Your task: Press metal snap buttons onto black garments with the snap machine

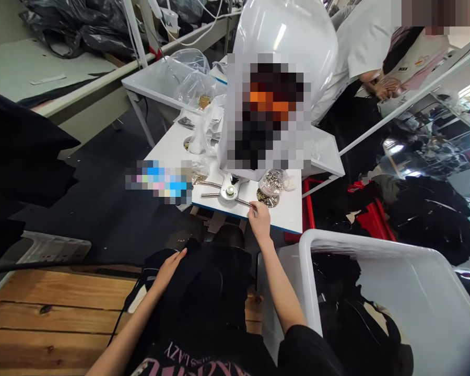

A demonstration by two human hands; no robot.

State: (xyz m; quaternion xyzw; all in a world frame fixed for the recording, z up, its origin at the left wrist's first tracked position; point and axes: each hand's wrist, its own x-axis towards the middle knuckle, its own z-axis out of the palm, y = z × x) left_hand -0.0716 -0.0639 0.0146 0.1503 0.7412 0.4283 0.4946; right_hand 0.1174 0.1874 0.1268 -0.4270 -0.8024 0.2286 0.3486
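The right hand was stretched forward to the white table, at the near right of the tall white machine. Its thumb and fingers were bent and drawn near to each other at the end of a coil-wrapped metal rod, which stood out from the machine's base; I could not tell if they were clamped on the rod or on some small piece. The right forearm was rising from near to far, with the palm turned mostly down and to the left. The left hand was lower and nearer, well apart from the right one, and it lay upon the black cloth over the lap. Its fingers were lying side by side, pointing far and right; whether they gripped the cloth, I could not tell. Just beyond the right hand were a clear tub of shiny metal pieces and, nearer, a round dish with more of them. At the near right stood a white bin, containing dark cloth pieces.
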